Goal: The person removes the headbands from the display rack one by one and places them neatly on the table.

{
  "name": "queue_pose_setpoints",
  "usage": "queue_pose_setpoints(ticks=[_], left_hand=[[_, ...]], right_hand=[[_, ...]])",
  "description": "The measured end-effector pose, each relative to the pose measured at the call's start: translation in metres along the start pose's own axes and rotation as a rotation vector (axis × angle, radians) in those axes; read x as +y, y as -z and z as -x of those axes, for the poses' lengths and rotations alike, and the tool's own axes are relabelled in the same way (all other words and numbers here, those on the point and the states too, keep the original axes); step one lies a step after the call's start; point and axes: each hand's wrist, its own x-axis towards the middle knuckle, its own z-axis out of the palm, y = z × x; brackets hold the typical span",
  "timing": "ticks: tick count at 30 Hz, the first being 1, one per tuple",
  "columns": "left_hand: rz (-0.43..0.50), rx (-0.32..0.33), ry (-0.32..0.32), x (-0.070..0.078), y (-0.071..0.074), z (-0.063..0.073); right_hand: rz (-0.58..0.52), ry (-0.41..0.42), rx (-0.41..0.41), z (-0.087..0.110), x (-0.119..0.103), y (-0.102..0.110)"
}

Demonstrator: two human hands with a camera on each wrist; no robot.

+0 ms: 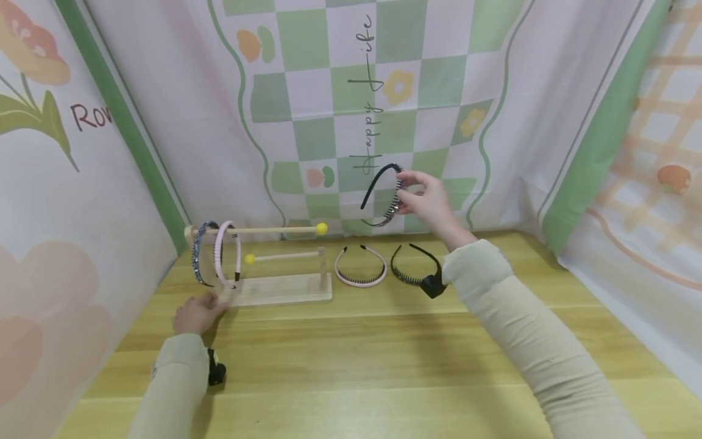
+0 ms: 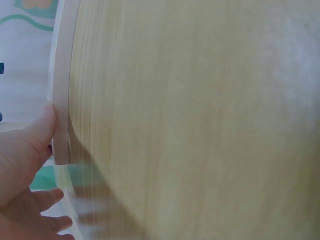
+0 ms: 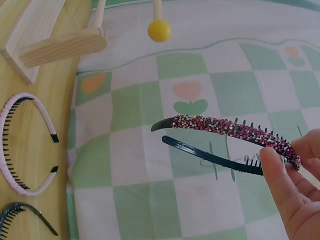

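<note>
My right hand (image 1: 430, 201) pinches a headband (image 3: 220, 125) covered in red and silver beads, with black inner teeth. It is held up off the table, in front of the checked cloth, its black tips pointing away from the hand. Low at the left, my left hand (image 1: 195, 314) grips the near left end of a wooden headband stand (image 1: 280, 291). The left wrist view has the thumb (image 2: 42, 125) against the base and the other fingers spread beside it. On the stand's upper rod (image 1: 274, 230) hang a blue glittery headband (image 1: 195, 256) and a pink headband (image 1: 218, 250).
Right of the stand, a second pink headband (image 1: 359, 283) and a dark toothed headband (image 1: 403, 276) lie on the wooden table (image 1: 340, 366). A lower rod with a yellow ball end (image 1: 250, 259) points left. Printed cloth (image 1: 307, 91) hangs behind and at both sides.
</note>
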Motion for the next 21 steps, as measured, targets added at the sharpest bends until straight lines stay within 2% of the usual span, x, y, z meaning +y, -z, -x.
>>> queue_pose_setpoints(ticks=[12, 21], left_hand=[[-0.011, -0.002, -0.025, -0.004, -0.001, -0.002], [-0.017, -0.001, -0.028, -0.002, 0.000, 0.000]], right_hand=[[0.010, -0.021, 0.044, 0.010, 0.013, 0.026], [0.050, -0.034, 0.077, 0.030, 0.027, 0.051]])
